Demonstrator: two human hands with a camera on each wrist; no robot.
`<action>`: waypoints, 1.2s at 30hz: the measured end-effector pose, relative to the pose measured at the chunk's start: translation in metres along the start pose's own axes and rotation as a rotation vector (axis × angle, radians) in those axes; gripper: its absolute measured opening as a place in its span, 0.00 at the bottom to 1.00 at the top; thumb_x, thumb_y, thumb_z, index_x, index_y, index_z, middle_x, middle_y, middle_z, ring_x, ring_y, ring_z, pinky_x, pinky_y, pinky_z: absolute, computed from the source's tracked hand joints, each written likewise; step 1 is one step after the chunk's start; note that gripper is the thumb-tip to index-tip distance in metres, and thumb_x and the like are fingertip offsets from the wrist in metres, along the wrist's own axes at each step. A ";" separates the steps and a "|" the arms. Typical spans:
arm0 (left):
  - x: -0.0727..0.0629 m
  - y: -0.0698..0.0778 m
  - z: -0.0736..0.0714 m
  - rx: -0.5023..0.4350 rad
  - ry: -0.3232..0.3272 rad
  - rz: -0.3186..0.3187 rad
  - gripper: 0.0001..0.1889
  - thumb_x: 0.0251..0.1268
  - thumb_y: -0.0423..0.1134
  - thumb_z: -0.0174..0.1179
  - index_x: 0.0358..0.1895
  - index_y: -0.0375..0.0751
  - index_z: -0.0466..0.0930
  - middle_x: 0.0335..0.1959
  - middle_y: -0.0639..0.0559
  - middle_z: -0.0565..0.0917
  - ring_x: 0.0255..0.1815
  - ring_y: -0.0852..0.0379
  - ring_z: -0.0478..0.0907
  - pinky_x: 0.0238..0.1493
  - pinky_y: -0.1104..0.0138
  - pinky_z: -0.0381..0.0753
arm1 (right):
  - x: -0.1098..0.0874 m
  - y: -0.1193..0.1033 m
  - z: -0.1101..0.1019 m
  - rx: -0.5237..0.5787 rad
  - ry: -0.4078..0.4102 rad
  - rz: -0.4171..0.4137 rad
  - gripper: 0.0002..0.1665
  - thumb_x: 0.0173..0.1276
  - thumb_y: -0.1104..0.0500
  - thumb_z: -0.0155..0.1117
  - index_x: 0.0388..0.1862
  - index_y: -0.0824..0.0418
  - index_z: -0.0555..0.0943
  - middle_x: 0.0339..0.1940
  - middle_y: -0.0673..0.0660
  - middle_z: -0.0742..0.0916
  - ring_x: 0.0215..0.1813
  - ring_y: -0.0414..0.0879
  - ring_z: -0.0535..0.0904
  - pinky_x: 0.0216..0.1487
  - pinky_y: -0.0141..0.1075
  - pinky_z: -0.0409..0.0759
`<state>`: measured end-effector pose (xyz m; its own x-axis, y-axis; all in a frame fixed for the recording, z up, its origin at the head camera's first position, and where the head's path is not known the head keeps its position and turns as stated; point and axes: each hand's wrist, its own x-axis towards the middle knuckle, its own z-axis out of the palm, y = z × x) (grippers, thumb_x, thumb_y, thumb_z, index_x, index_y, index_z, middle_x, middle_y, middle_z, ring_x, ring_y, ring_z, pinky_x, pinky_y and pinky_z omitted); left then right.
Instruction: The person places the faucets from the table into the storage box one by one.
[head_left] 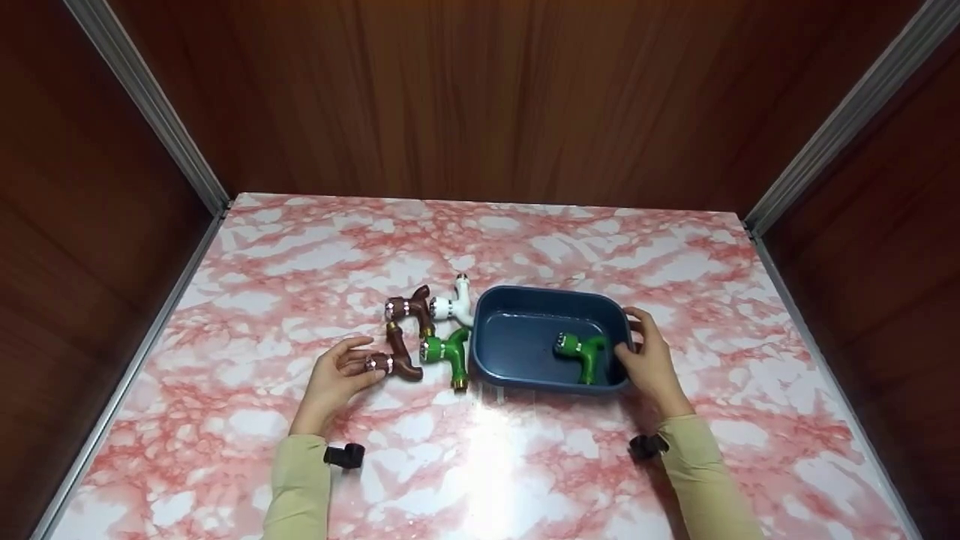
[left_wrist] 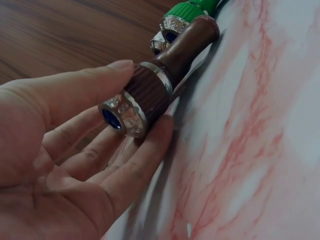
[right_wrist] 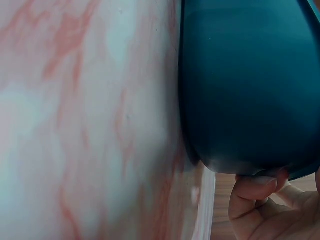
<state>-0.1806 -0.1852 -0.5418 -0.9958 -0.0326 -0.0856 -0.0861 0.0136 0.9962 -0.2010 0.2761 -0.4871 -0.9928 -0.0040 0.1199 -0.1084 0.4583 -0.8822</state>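
Observation:
My left hand (head_left: 335,381) pinches the ribbed knob end of a brown faucet (left_wrist: 155,82), thumb on one side and forefinger on the other. Its curved spout points right in the head view. Just beyond it are a second brown faucet (head_left: 420,306), a white faucet (head_left: 460,304) and a green faucet (head_left: 453,351), bunched together. My right hand (head_left: 649,358) grips the right end wall of a blue plastic tub (head_left: 553,385), thumb over the rim and fingers outside. Inside the tub lies another green faucet (head_left: 589,352).
The tub stands on a red-and-white marbled table (head_left: 315,255), its left wall close beside the white and green faucets. Brown wood-grain panels (head_left: 480,97) with metal corner strips rise at the back and both sides. A black strap device (head_left: 345,455) sits on each wrist.

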 end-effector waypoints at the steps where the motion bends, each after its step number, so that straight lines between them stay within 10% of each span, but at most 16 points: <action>1: 0.000 0.000 0.000 -0.002 -0.001 -0.005 0.31 0.48 0.18 0.67 0.60 0.28 0.71 0.50 0.32 0.79 0.48 0.44 0.80 0.45 0.70 0.81 | -0.001 -0.002 0.000 -0.005 -0.002 -0.007 0.33 0.61 0.77 0.52 0.67 0.71 0.62 0.57 0.76 0.74 0.40 0.62 0.79 0.36 0.31 0.75; 17: -0.001 -0.002 -0.001 -0.081 0.027 -0.113 0.33 0.47 0.20 0.70 0.61 0.31 0.71 0.47 0.37 0.80 0.45 0.49 0.81 0.45 0.63 0.83 | 0.011 0.036 0.002 -0.019 0.022 0.009 0.35 0.62 0.75 0.53 0.69 0.62 0.63 0.57 0.69 0.76 0.41 0.59 0.80 0.37 0.31 0.76; 26: 0.000 -0.001 -0.001 -0.069 0.051 -0.121 0.25 0.57 0.28 0.67 0.59 0.30 0.72 0.39 0.43 0.83 0.36 0.55 0.80 0.44 0.63 0.83 | 0.001 0.001 0.000 0.003 0.000 0.006 0.34 0.62 0.77 0.52 0.68 0.70 0.62 0.57 0.75 0.75 0.41 0.66 0.79 0.34 0.31 0.76; 36: 0.001 0.001 0.000 -0.099 0.071 -0.142 0.26 0.55 0.25 0.67 0.59 0.29 0.72 0.38 0.42 0.82 0.37 0.53 0.81 0.45 0.62 0.83 | 0.005 0.016 0.001 0.007 0.007 0.016 0.34 0.62 0.76 0.52 0.69 0.65 0.63 0.57 0.73 0.75 0.41 0.65 0.80 0.36 0.34 0.76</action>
<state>-0.1813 -0.1854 -0.5413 -0.9689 -0.0974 -0.2275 -0.2186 -0.0942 0.9713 -0.2075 0.2824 -0.5009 -0.9940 0.0090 0.1088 -0.0930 0.4522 -0.8870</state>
